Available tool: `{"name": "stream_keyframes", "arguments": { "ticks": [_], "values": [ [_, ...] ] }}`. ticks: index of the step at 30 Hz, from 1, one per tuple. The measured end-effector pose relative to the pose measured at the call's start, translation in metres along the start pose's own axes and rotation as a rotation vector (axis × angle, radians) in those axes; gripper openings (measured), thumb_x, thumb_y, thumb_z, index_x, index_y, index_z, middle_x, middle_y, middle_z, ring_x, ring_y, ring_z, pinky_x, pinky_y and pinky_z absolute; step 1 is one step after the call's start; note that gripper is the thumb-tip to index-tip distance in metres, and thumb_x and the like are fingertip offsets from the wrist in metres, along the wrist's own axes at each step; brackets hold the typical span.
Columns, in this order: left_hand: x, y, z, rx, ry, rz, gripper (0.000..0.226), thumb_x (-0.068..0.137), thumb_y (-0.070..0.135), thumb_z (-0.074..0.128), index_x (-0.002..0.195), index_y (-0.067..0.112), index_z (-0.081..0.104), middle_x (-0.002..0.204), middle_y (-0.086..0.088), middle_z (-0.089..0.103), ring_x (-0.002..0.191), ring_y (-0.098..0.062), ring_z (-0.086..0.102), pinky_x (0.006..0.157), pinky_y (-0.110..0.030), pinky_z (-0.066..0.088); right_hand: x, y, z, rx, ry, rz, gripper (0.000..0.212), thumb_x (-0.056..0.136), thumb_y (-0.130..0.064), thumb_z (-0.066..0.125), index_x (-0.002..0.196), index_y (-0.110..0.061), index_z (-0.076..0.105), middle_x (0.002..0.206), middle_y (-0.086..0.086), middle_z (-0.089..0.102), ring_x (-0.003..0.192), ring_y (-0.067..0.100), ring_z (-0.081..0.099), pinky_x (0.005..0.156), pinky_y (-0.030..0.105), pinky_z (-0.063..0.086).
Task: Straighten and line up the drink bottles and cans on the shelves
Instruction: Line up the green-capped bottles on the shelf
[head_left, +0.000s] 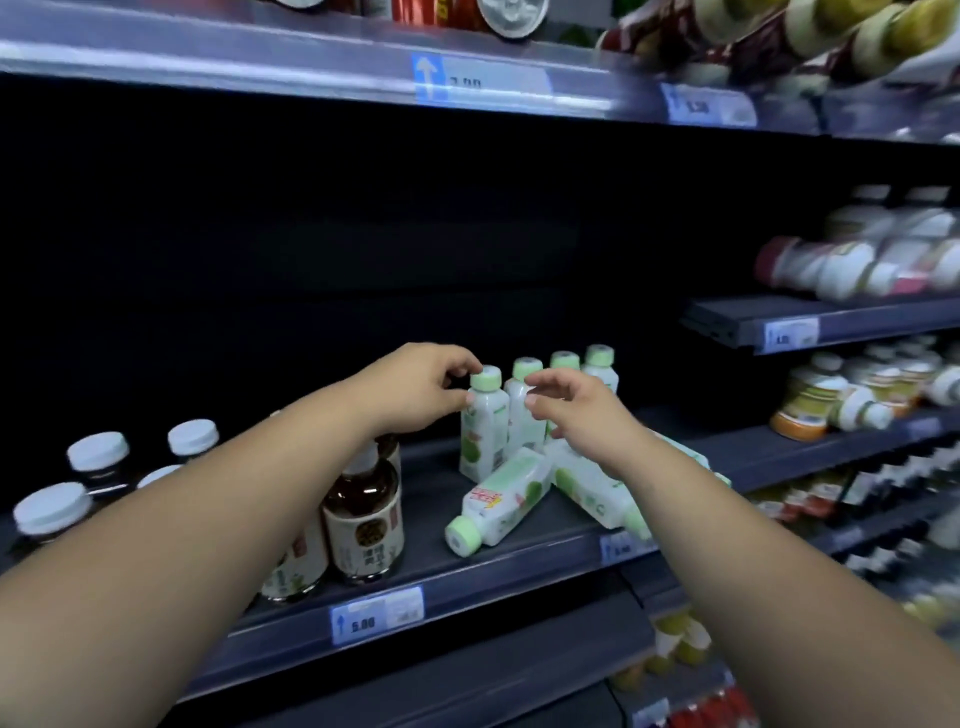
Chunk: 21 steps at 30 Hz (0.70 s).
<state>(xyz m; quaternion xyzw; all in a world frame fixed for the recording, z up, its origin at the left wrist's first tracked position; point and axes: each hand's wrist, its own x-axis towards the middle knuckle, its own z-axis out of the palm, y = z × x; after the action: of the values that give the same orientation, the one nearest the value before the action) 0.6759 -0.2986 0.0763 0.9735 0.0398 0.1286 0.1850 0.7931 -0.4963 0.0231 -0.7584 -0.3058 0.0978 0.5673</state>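
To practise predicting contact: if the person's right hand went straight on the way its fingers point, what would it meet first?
Probably the second upright bottle, just beyond the fingertips of the right hand; depth is unclear, so they may already touch. The left hand pinches the first upright bottle.

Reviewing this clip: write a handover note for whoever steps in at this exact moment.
Left hand pinches the front upright bottle at its neck.
Right hand open near the row, holding nothing.
Done: row of four upright bottles stands.
Left to do: left fallen bottle and right fallen bottle lie on the shelf in front; stand them up, line them in.
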Motion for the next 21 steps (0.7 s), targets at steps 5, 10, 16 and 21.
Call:
{"name": "stream_keyframes", "arguments": {
  "ticks": [5, 10, 16, 21],
  "values": [
    [0.025, 0.001, 0.007, 0.011, -0.035, -0.055, 0.040, 0.088, 0.030, 0.071, 0.127, 0.031, 0.061, 0.122, 0.009, 0.062, 0.107, -0.010, 0.059, 0.094, -0.031, 0.049, 0.023, 0.010, -0.022, -0.142, -0.007, -0.028, 0.027, 0.090, -0.028, 0.073, 0.115, -0.030, 0.065, 0.116, -0.007, 0.065, 0.101, 0.012, 0.064, 0.080, 0.033, 0.053],
    [0.053, 0.001, 0.019, 0.061, -0.073, -0.140, 0.047, 0.086, 0.022, 0.073, 0.130, 0.032, 0.059, 0.123, 0.010, 0.062, 0.110, -0.012, 0.059, 0.096, -0.030, 0.049, 0.066, 0.004, -0.035, -0.320, -0.048, -0.145, 0.039, 0.089, -0.027, 0.073, 0.126, -0.026, 0.063, 0.124, -0.004, 0.063, 0.104, 0.011, 0.061, 0.084, 0.035, 0.056],
    [0.077, 0.001, 0.040, 0.043, -0.106, -0.228, 0.057, 0.089, 0.016, 0.070, 0.141, 0.028, 0.052, 0.139, 0.007, 0.056, 0.124, -0.012, 0.054, 0.104, -0.026, 0.042, 0.101, -0.005, -0.037, -0.728, -0.183, -0.279, 0.056, 0.091, -0.040, 0.065, 0.143, -0.022, 0.051, 0.134, 0.005, 0.061, 0.109, 0.021, 0.064, 0.081, 0.034, 0.056],
    [0.081, 0.001, 0.044, 0.110, -0.115, -0.304, 0.052, 0.088, 0.027, 0.072, 0.138, 0.030, 0.056, 0.137, 0.003, 0.058, 0.123, -0.016, 0.055, 0.104, -0.036, 0.046, 0.115, -0.014, -0.025, -0.981, -0.248, -0.278, 0.048, 0.087, -0.057, 0.065, 0.122, -0.023, 0.066, 0.110, 0.003, 0.069, 0.095, 0.023, 0.064, 0.077, 0.035, 0.056]
  ]
}}
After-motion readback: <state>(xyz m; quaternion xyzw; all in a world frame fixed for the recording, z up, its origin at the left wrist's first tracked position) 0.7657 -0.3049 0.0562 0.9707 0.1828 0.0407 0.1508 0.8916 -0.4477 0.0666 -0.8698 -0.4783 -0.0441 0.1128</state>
